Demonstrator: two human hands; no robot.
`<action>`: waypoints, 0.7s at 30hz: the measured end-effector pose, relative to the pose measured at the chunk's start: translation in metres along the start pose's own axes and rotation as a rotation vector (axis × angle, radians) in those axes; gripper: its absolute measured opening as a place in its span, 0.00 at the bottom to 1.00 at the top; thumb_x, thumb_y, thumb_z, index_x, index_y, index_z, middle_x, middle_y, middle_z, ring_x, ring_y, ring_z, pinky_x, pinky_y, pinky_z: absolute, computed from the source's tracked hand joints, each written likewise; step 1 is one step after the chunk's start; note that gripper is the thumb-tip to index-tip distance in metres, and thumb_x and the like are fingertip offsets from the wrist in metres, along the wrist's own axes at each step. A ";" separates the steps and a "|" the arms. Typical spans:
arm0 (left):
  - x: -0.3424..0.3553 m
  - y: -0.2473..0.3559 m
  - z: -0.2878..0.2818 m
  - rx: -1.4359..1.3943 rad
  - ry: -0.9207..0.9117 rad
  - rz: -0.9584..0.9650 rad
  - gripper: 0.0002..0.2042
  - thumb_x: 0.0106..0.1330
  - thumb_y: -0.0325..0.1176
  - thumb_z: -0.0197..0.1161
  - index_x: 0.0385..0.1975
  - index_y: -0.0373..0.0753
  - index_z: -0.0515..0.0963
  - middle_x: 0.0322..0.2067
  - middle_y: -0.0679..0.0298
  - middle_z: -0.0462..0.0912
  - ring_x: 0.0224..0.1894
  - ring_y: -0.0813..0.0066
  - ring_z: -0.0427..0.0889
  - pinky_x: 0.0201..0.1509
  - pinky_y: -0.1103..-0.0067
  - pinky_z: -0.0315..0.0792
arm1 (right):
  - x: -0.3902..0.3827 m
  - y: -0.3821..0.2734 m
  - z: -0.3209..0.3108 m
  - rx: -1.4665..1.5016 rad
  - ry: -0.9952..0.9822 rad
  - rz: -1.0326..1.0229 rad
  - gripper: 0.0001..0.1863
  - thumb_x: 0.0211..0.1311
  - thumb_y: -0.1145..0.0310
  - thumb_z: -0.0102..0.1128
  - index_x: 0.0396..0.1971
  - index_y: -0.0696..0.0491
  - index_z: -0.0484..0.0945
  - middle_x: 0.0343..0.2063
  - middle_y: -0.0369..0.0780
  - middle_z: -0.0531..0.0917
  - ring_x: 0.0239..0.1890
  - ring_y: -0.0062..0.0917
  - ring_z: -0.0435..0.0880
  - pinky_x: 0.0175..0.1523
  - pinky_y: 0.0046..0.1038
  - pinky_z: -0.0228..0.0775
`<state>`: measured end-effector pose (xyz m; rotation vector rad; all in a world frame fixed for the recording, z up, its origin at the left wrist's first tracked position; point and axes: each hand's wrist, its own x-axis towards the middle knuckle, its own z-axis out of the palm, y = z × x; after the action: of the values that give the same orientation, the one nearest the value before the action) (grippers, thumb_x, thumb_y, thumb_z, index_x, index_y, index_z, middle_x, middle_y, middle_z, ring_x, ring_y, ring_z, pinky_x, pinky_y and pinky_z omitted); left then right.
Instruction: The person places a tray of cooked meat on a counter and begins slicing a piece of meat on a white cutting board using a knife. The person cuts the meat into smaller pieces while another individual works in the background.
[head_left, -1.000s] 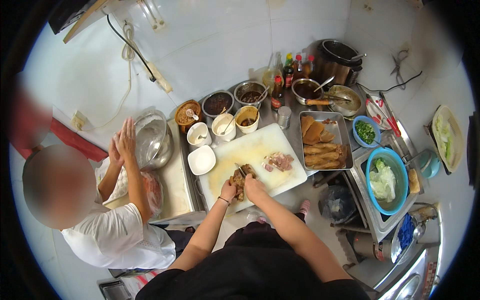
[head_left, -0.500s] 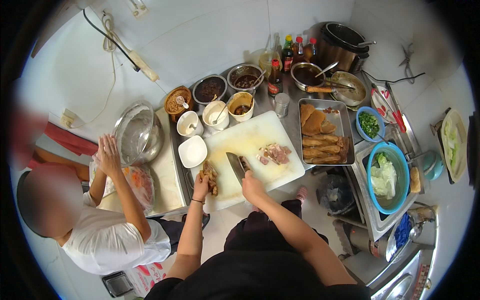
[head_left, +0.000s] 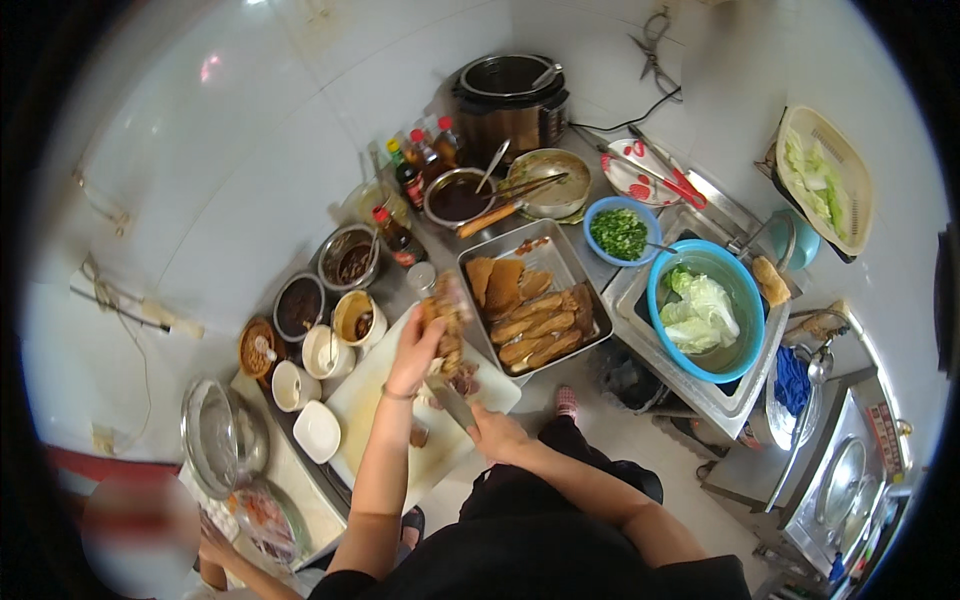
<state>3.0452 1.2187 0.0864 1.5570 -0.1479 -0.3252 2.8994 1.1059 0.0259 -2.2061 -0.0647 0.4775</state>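
My left hand (head_left: 415,355) is closed on a piece of browned cooked meat (head_left: 446,308), held up over the far right part of the white cutting board (head_left: 365,415). In my right hand (head_left: 496,435) is the handle of a cleaver (head_left: 452,402); its blade slants over the board, close below the meat. Chopped meat pieces (head_left: 464,380) lie under and beside the blade, partly hidden by it. One small brown piece (head_left: 418,436) rests nearer to me on the board. Right of the board stands a metal tray (head_left: 600,340) with browned meat strips and flat brown slices.
Sauce bowls, white tubs (head_left: 328,352) and bottles (head_left: 396,240) crowd the board's far side. Farther right are a bowl of chopped greens (head_left: 618,234) and a blue basin (head_left: 757,320) of lettuce in the sink. A co-worker's hand (head_left: 212,542) shows at lower left, near a steel bowl (head_left: 190,440).
The view has swung right. My left hand has carried the cooked meat from the board's left side to its far right, near the tray. The cleaver is now beside the chopped pieces.
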 end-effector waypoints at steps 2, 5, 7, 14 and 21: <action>0.050 -0.025 0.027 0.133 -0.110 -0.099 0.17 0.60 0.33 0.52 0.47 0.33 0.67 0.37 0.64 0.75 0.38 0.77 0.72 0.41 0.81 0.66 | -0.002 0.002 -0.010 -0.004 -0.052 -0.017 0.19 0.56 0.64 0.47 0.44 0.58 0.58 0.25 0.54 0.77 0.31 0.50 0.76 0.37 0.47 0.67; 0.119 -0.068 0.050 0.847 -0.144 -0.047 0.21 0.57 0.42 0.51 0.46 0.34 0.67 0.36 0.52 0.77 0.39 0.60 0.76 0.42 0.74 0.68 | -0.008 -0.001 -0.037 -0.053 -0.147 -0.027 0.18 0.56 0.65 0.47 0.43 0.57 0.58 0.25 0.54 0.77 0.30 0.50 0.77 0.36 0.48 0.66; 0.131 -0.020 0.100 1.154 -0.173 -0.039 0.20 0.56 0.42 0.51 0.48 0.41 0.66 0.35 0.49 0.76 0.37 0.53 0.76 0.43 0.66 0.67 | -0.007 0.009 -0.052 -0.038 -0.099 -0.016 0.16 0.55 0.66 0.48 0.40 0.57 0.59 0.24 0.53 0.77 0.29 0.51 0.77 0.35 0.48 0.67; 0.144 -0.060 0.123 1.246 -0.624 0.395 0.14 0.57 0.38 0.55 0.42 0.42 0.74 0.45 0.60 0.73 0.47 0.60 0.71 0.48 0.68 0.65 | 0.001 0.041 -0.063 0.000 -0.007 -0.091 0.15 0.54 0.68 0.47 0.39 0.58 0.58 0.23 0.53 0.77 0.28 0.49 0.77 0.35 0.46 0.68; 0.001 -0.012 0.033 0.736 0.168 0.386 0.11 0.58 0.26 0.53 0.40 0.35 0.74 0.36 0.56 0.78 0.39 0.63 0.77 0.43 0.77 0.69 | 0.008 0.022 -0.074 0.019 -0.010 -0.038 0.16 0.54 0.64 0.50 0.37 0.57 0.59 0.22 0.54 0.77 0.27 0.51 0.76 0.35 0.48 0.66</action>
<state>3.0355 1.1873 0.0743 2.2195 -0.4678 0.1970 2.9311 1.0388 0.0476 -2.1806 -0.1064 0.4661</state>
